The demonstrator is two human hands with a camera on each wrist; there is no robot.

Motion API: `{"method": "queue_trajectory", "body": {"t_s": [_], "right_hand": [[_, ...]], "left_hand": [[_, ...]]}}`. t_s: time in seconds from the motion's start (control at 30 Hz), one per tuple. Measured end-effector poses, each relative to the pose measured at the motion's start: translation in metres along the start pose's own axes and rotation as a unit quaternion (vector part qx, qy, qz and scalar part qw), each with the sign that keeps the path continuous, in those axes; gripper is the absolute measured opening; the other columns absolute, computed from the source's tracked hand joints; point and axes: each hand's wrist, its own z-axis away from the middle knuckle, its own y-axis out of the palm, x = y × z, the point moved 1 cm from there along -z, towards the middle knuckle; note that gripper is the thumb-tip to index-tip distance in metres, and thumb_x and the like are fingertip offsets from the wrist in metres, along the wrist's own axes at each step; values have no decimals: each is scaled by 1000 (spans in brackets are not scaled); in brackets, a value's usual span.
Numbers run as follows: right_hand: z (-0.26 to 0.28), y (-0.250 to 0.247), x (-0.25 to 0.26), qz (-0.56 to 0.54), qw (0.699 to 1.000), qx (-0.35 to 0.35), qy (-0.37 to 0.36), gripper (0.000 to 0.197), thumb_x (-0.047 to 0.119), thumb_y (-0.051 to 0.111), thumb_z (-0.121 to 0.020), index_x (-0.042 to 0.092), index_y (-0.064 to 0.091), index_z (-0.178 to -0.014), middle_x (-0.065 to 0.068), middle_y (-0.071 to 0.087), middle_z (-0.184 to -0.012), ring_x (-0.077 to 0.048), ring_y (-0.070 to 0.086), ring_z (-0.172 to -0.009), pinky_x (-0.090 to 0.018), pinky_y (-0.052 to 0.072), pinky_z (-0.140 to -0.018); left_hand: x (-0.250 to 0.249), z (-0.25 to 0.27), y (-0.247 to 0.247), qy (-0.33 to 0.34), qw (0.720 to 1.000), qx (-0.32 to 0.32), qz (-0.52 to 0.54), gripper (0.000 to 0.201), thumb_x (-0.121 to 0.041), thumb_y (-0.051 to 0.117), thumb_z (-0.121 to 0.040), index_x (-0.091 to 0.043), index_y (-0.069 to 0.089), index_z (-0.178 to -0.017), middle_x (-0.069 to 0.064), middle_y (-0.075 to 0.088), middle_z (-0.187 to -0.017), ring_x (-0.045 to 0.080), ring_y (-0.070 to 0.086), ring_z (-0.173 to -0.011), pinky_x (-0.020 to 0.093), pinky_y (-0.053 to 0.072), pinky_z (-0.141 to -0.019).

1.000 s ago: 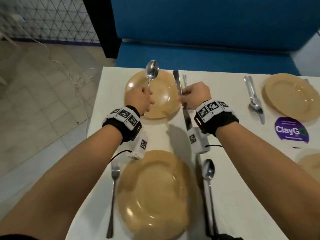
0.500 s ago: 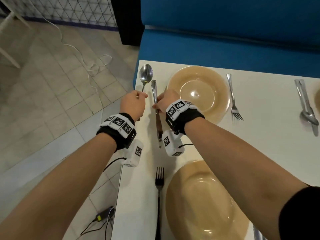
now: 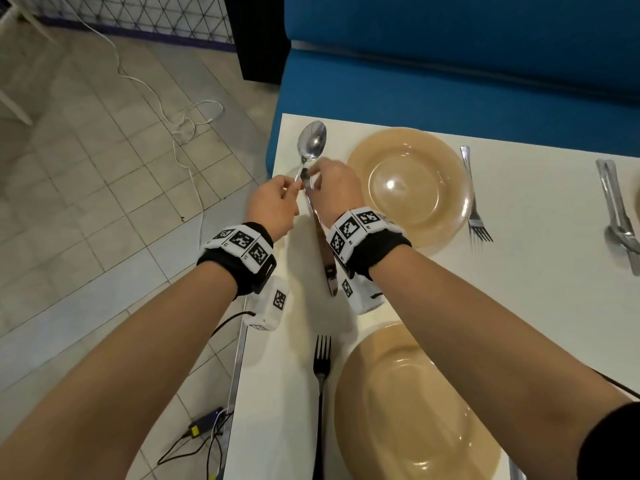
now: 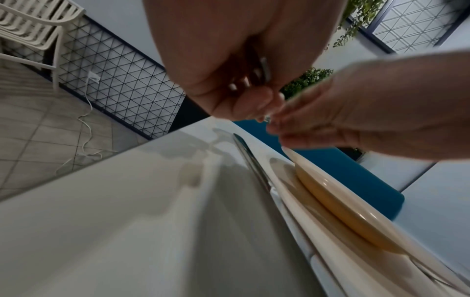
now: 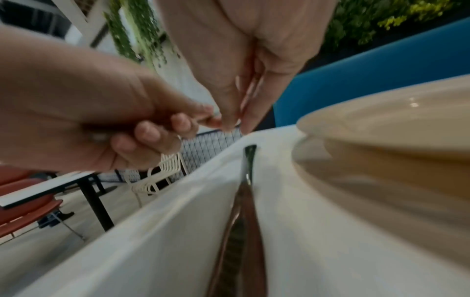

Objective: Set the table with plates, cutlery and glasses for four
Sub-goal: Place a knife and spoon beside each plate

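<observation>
1. The left hand [image 3: 273,202] grips the spoon [image 3: 311,142] at the table [image 3: 540,306] far-left corner; it could slip off that edge.
2. The right hand [image 3: 334,188] pinches the knife [image 3: 323,251] beside the far plate [image 3: 408,187]; crowding might nudge it.
3. A fork [image 3: 476,209] lies right of it; near fork [image 3: 320,386] and near plate [image 3: 412,403] sit below.

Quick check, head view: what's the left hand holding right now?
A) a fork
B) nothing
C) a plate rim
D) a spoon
D: the left hand pinches the handle of the spoon, whose bowl sticks out past the fingers beside the far plate; the knife lies on the table under the right hand.
</observation>
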Motion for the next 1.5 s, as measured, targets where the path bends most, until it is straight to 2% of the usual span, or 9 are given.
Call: {"method": "queue_trajectory", "body": {"t_s": [0.07, 0.23, 0.4, 0.53, 0.63, 0.87, 1.07, 1.23, 1.5], "right_hand": [[-5, -12, 10, -2, 994, -32, -101, 30, -4, 59, -84, 3, 63, -113, -13, 60, -113, -25, 57, -105, -26, 43, -88], [-11, -37, 24, 242, 940, 109, -215, 29, 0, 42, -94, 4, 63, -113, -13, 58, -116, -26, 48, -115, -32, 42, -87], [-15, -51, 19, 248, 951, 118, -145, 27, 14, 49, -94, 13, 65, -116, -13, 59, -117, -30, 55, -109, -33, 38, -74], [-14, -50, 12, 87, 992, 77, -49, 21, 26, 60, -90, 19, 73, -105, -7, 70, -102, -22, 58, -93, -28, 45, -82], [-4, -42, 19, -44, 997, 58, -24, 20, 25, 65, -86, 13, 75, -99, -11, 72, -91, -24, 60, -84, -30, 48, -80], [-6, -20, -3, 12, 996, 83, 43, 26, 15, 55, -93, 13, 67, -116, -6, 67, -116, -22, 61, -109, -27, 46, -95], [7, 13, -14, 121, 983, 130, 36, 22, 9, 56, -88, 9, 63, -109, -12, 66, -105, -28, 63, -96, -37, 53, -87], [3, 16, -14, 104, 988, 99, 49, 22, 5, 53, -89, 6, 59, -110, -14, 63, -104, -29, 61, -95, -36, 52, -83], [-22, 19, -12, 111, 991, 57, 44, 24, 5, 46, -92, 4, 59, -112, -16, 62, -111, -31, 60, -102, -34, 46, -85]], "left_hand": [[-2, 0, -3, 15, 1000, 1, -17, 28, -32, 44, -99, -12, 62, -106, -5, 58, -65, 11, 49, -50, 25, 44, -50], [-9, 3, -14, 65, 997, -9, -33, 21, -32, 54, -95, -14, 65, -90, 0, 70, -77, 7, 49, -48, 20, 42, -51], [-13, 5, -25, 65, 993, -54, 76, 11, -27, 76, -79, -19, 69, -81, -3, 67, -70, 6, 57, -52, 18, 48, -52], [-15, 3, -30, 29, 944, -80, 319, 20, -13, 73, -81, -7, 66, -99, 2, 68, -79, 8, 65, -64, 17, 52, -60], [-22, 1, -26, 39, 936, -49, 346, 9, -15, 66, -88, -8, 67, -94, 6, 66, -82, 11, 66, -70, 19, 53, -67], [0, -19, -29, -33, 967, -71, 242, 14, -16, 62, -91, -9, 65, -80, 4, 64, -70, 5, 61, -53, 13, 53, -54], [18, -29, -8, -113, 988, 5, 108, 19, -16, 63, -91, -14, 59, -72, 6, 64, -69, 13, 61, -58, 24, 59, -64], [10, -40, 1, -107, 994, 13, -17, 30, -24, 67, -87, -17, 55, -60, -2, 63, -57, 22, 70, -76, 36, 57, -84], [-6, -60, 7, -79, 995, 14, -64, 30, -23, 72, -82, -12, 60, -58, -9, 54, -33, 26, 72, -76, 39, 58, -79]]}}
